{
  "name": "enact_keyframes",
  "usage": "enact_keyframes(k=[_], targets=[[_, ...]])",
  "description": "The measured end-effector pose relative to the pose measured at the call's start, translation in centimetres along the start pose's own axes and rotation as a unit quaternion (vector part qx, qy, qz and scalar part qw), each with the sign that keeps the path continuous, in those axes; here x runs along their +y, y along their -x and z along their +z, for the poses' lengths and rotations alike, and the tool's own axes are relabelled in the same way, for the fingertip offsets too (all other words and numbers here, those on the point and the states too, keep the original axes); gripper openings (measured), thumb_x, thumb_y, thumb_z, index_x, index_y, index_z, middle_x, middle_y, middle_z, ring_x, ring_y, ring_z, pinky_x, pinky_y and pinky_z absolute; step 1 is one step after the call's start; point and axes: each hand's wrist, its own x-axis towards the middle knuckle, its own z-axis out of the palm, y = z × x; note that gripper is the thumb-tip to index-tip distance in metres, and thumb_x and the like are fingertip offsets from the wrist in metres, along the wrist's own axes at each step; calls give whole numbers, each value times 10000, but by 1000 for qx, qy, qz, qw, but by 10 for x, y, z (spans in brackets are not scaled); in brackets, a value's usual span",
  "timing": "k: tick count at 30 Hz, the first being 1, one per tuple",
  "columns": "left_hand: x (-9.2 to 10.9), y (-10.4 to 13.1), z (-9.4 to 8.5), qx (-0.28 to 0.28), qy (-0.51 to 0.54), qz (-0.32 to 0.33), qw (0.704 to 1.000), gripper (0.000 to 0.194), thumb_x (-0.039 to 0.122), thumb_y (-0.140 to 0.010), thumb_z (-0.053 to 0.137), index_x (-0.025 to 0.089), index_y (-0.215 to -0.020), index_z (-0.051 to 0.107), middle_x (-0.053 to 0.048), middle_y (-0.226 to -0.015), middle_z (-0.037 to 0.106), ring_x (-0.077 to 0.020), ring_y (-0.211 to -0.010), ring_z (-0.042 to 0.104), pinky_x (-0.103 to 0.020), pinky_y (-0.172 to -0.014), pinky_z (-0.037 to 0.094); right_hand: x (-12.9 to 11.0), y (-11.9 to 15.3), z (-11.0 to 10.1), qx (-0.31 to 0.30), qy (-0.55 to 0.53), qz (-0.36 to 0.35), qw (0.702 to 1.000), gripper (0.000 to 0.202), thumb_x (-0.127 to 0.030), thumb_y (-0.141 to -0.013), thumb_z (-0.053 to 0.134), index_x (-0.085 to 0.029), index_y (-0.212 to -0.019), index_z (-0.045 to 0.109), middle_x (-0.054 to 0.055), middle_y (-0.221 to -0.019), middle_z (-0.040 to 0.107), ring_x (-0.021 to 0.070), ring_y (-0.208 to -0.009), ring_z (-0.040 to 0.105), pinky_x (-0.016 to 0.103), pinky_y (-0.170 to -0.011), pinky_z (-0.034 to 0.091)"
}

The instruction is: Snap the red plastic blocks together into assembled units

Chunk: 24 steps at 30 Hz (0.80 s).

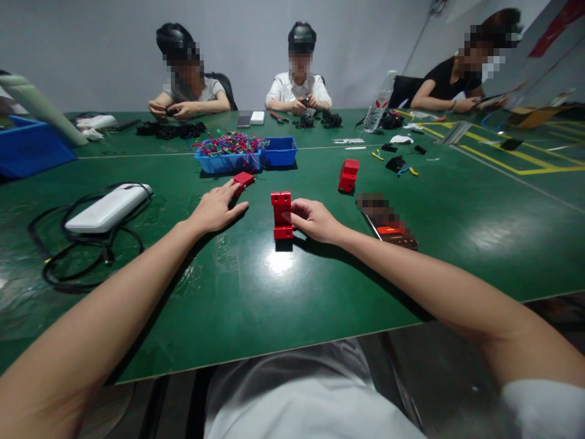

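Observation:
My right hand point(315, 219) grips a red block with a recessed middle and small holes point(282, 213), its thumb on the front and its fingers behind the right side. The block stands upright at the middle of the green table. To the left, my left hand point(217, 208) lies with its fingers stretched out and thumb apart, fingertips touching a flat red piece point(244, 179). A third red block point(349, 175) stands behind and to the right of my right hand, apart from it.
Blue bins point(231, 161) behind my hands hold tangled red and green wires. A white power bank point(109, 208) with black cables lies left, a phone point(386, 222) right. Pliers point(408, 171) and black scraps lie farther right. Several people sit across the table point(219, 317).

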Motion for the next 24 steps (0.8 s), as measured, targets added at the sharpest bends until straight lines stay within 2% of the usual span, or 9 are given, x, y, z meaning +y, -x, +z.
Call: enact_keyframes(k=[5,10,11,14,16,20,24], targets=[[7,2,1,23,9,29,999,692,580,-921,455,154,-1466,457,-173,-1563,416,-361,-1389,454,-520,-1151,347,2,-1,0,-2,16,-7,1000,283,-412,-908,582,-145,-907,673,40,-807,656,144,-696,559,276,-657,417],[32,6,6,26,57,92,994,658,536,-913,510,121,-1423,496,-203,-1528,453,-371,-1391,462,-542,-1152,360,5,-3,-1,13,47,-42,998,251,-400,-897,608,-162,-929,679,68,-944,635,165,-824,585,285,-699,463],[39,7,6,24,86,118,989,652,517,-912,523,129,-1433,477,-198,-1511,475,-354,-1376,486,-531,-1148,376,6,-3,-1,22,50,-55,997,241,-397,-891,616,-168,-931,679,83,-1011,624,177,-890,595,290,-723,480],[56,12,8,35,210,159,964,737,408,-923,545,163,-1551,248,-186,-1516,465,-283,-1316,561,-475,-1126,435,8,-4,1,50,55,-85,994,208,-379,-876,640,-181,-925,676,114,-1186,578,215,-1111,580,354,-910,498],[63,16,8,35,249,173,952,719,357,-938,526,177,-1558,211,-179,-1516,465,-268,-1310,571,-467,-1129,440,9,-4,2,59,59,-93,992,198,-371,-873,645,-178,-907,675,126,-1216,570,230,-1167,569,401,-1009,463],[65,19,6,18,245,205,947,773,306,-908,569,191,-1568,184,-194,-1547,413,-301,-1308,573,-500,-1124,445,9,-4,2,59,75,-83,992,204,-378,-871,642,-177,-887,675,141,-1220,585,250,-1178,580,439,-1032,448],[66,22,2,9,262,258,930,1058,309,-790,713,231,-1594,30,-212,-1567,366,-332,-1306,568,-520,-1110,457,7,-4,1,54,82,-65,993,180,-369,-866,645,-195,-898,675,124,-1223,606,253,-1168,593,446,-1020,453]])
